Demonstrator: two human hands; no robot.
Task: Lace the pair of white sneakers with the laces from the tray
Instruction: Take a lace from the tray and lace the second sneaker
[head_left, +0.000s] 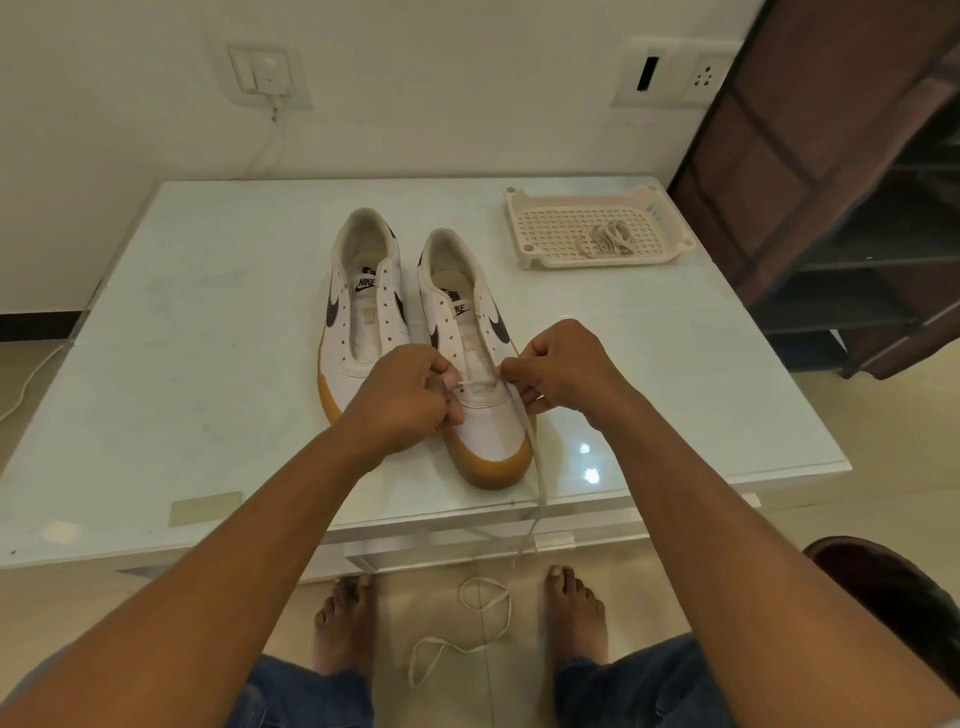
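Note:
Two white sneakers with black swooshes and tan soles stand side by side on the glass table, toes toward me. The left sneaker (363, 306) has no lace. Over the toe end of the right sneaker (488, 426), my left hand (410, 400) and my right hand (561, 369) each pinch a white lace (537, 478) that runs across the lowest eyelets. The lace's long end hangs off the table edge and coils on the floor. A second bundled lace (608, 240) lies in the cream plastic tray (550, 208) at the back right.
The glass table (182, 364) sits against a white wall with sockets and a dangling cable. A dark wooden shelf unit (841, 182) stands to the right. My bare feet rest on the tiled floor below the table's front edge, beside the coiled lace.

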